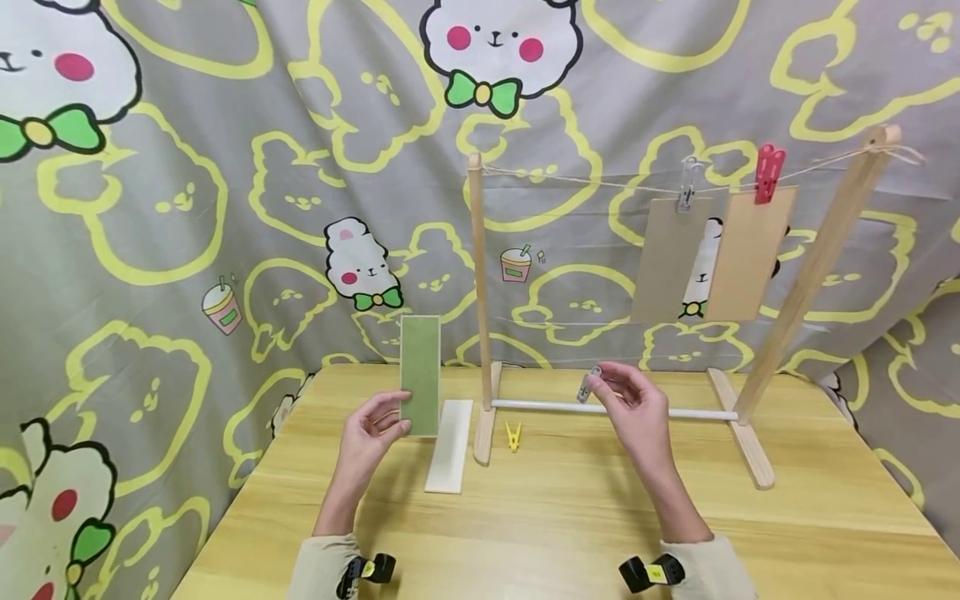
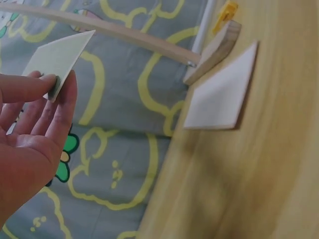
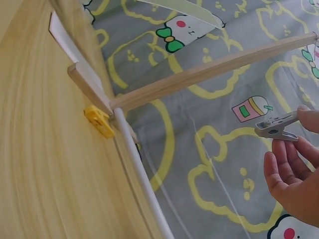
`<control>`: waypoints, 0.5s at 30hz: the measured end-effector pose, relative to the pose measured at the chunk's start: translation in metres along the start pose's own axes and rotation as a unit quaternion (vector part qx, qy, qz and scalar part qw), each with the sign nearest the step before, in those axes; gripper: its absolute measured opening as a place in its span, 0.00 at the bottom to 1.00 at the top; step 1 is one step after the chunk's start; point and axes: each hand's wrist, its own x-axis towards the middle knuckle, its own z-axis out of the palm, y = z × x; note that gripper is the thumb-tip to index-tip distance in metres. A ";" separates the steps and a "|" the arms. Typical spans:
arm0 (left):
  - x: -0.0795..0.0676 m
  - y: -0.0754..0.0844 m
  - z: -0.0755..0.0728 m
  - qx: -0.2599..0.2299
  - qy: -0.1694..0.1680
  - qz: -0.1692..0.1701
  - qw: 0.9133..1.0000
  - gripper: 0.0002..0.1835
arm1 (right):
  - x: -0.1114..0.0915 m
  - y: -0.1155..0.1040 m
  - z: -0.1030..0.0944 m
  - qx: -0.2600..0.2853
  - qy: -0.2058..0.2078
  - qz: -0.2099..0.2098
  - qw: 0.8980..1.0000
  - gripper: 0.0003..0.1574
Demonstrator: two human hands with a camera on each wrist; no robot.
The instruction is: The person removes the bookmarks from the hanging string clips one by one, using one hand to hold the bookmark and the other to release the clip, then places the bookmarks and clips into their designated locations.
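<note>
My left hand [image 1: 369, 429] pinches a green rectangular card [image 1: 420, 375] by its edge, upright above the table. In the left wrist view, thumb and fingers hold the pale card [image 2: 60, 57] from one side. My right hand [image 1: 633, 404] pinches a grey clothespin [image 1: 588, 385] between thumb and fingers, in front of the rack's low white bar. Seen from the right wrist, the clothespin [image 3: 276, 127] has its jaw end pointing away from the hand. A yellow clothespin [image 1: 513, 437] and a white card [image 1: 450, 446] lie on the table between the hands.
A wooden rack with a left post [image 1: 480, 283] and right post [image 1: 817, 275] carries a string [image 1: 585, 178]. A grey clothespin [image 1: 688, 185] holds a grey-brown card [image 1: 667, 258] there; a red clothespin [image 1: 768, 175] holds a tan card [image 1: 750, 258]. Patterned cloth [image 1: 172, 192] hangs behind the table [image 1: 525, 517].
</note>
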 end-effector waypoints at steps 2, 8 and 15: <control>-0.001 -0.002 -0.002 0.001 -0.001 -0.007 1.000 0.23 | -0.001 0.002 0.000 0.000 0.003 0.007 1.000 0.21; -0.009 -0.005 -0.011 0.008 -0.007 -0.007 1.000 0.24 | -0.001 0.010 0.003 -0.001 0.002 0.021 1.000 0.23; -0.018 -0.010 -0.018 0.020 0.009 -0.025 0.999 0.25 | -0.001 0.021 0.002 -0.003 -0.002 0.026 1.000 0.23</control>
